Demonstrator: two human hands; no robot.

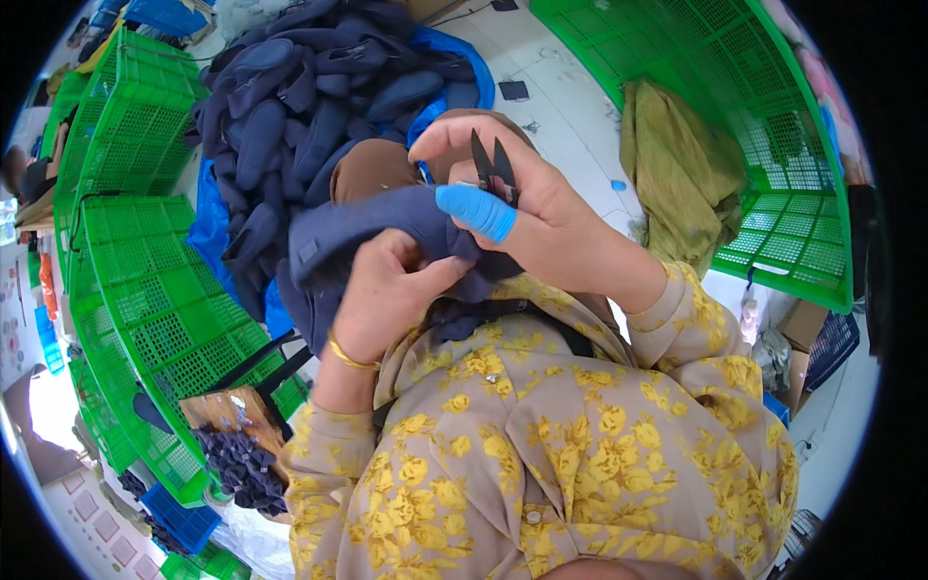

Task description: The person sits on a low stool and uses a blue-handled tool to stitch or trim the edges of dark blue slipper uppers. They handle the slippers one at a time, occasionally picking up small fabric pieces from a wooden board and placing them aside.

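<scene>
In front of my chest, my left hand (377, 295) is closed on a navy fabric slipper (353, 230), thumb and fingers pinching its edge. A small square tag shows near the slipper's left end, and the slipper is partly blurred. My right hand (565, 217) grips dark thread snips (493, 164) against the palm, their two blades pointing up and slightly apart. Blue tape (476, 212) wraps the right thumb, which lies over the slipper's right end. Whether the right fingers also grip the slipper is hidden. More navy fabric (474, 319) hangs below the hands.
A large heap of navy slippers (290, 116) lies ahead in a blue plastic sack (208, 237). Green mesh crates (145, 300) stand at left, another green crate (667, 43) at right with olive cloth (677, 164). Small dark scraps (237, 464) sit by a wooden board (232, 411).
</scene>
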